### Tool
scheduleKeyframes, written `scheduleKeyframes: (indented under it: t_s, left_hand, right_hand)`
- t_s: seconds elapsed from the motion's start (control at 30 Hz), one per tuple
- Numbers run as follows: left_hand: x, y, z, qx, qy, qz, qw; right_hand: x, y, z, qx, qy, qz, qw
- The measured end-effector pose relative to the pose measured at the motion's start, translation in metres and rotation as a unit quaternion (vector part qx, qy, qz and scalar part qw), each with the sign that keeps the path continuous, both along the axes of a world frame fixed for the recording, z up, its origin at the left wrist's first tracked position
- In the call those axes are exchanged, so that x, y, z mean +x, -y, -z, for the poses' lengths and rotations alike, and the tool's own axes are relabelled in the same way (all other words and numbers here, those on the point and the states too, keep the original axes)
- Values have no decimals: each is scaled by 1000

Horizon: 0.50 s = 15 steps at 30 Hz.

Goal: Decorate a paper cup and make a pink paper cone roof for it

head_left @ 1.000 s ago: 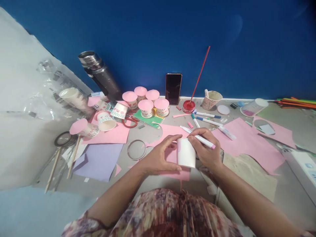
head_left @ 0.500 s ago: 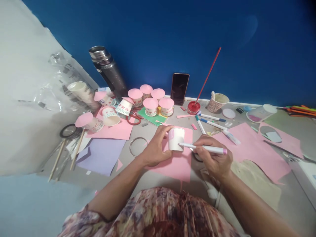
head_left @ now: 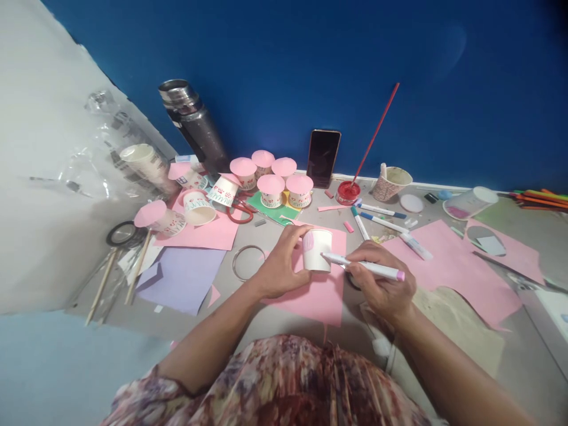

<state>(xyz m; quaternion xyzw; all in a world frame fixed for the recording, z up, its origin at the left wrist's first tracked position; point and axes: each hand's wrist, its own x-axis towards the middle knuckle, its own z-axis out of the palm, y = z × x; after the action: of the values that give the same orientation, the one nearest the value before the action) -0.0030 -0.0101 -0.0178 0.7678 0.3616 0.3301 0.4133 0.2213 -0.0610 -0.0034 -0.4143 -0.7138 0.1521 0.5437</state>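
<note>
My left hand (head_left: 284,266) grips a white paper cup (head_left: 318,249) from its left side, fingers behind and thumb low in front. A pink-coloured patch shows on the cup's upper left. In my right hand (head_left: 386,281) is a white marker (head_left: 366,267) with a pink end, its tip at the cup's front wall. Beneath the cup lies a sheet of pink paper (head_left: 326,302). Behind stand several decorated paper cups with pink paper cone tops (head_left: 270,184). One decorated cup (head_left: 199,208) lies tipped at the left.
A steel flask (head_left: 195,127) and a phone (head_left: 323,157) stand near the blue wall. Right of them are a red paint pot (head_left: 348,192) with a stick, loose markers (head_left: 384,222) and cut pink paper (head_left: 448,266). Red-handled scissors (head_left: 240,213), a metal ring (head_left: 248,262) and purple paper (head_left: 181,278) lie left.
The marker's tip stays at the cup while its pink end and my right hand shift slightly left and down. My left hand holds the cup in the same place.
</note>
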Motion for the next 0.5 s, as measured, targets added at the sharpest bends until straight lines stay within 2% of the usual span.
scheduleKeyframes:
  t_s: [0.23, 0.5]
  left_hand:
    - [1, 0, 0, 4, -3, 0, 1000]
    - [0, 0, 0, 9, 3, -2, 1000]
  right_hand:
    - [-1, -3, -3, 14, 21, -7, 1000]
    - [0, -2, -9, -13, 20, -25, 999]
